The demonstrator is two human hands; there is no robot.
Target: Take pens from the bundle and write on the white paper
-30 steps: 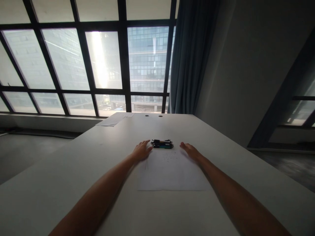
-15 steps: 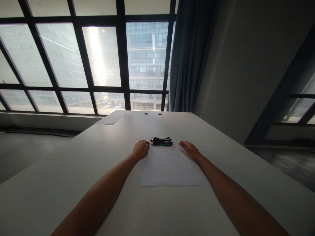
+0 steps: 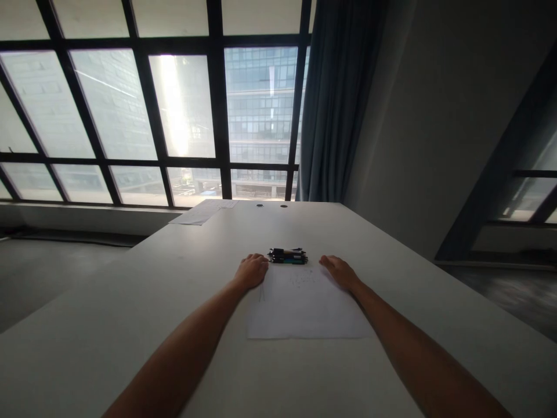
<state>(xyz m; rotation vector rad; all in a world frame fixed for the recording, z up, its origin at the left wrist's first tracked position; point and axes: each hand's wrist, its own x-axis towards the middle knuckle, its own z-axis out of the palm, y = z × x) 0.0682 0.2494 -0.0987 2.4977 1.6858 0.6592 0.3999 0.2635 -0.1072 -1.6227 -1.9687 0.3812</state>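
Mount: we look from the one camera worn on the person's head, high above the surface (image 3: 413,302).
Facing: we point forward and down, along the surface toward its far edge, with the window (image 3: 183,116) and blue curtain (image 3: 335,116) filling the upper frame.
Nearness: we sit fairly close to the sheet of paper (image 3: 304,307) and bundle of pens (image 3: 287,256), which lie near mid-frame.
Lower frame: we see the left grip (image 3: 251,271) and right grip (image 3: 339,273) just below centre, their forearms running in from the bottom edge.

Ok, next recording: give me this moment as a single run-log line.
left hand: open, palm down beside pens | right hand: open, palm down | sheet of paper: between hands, on white table | held: nothing
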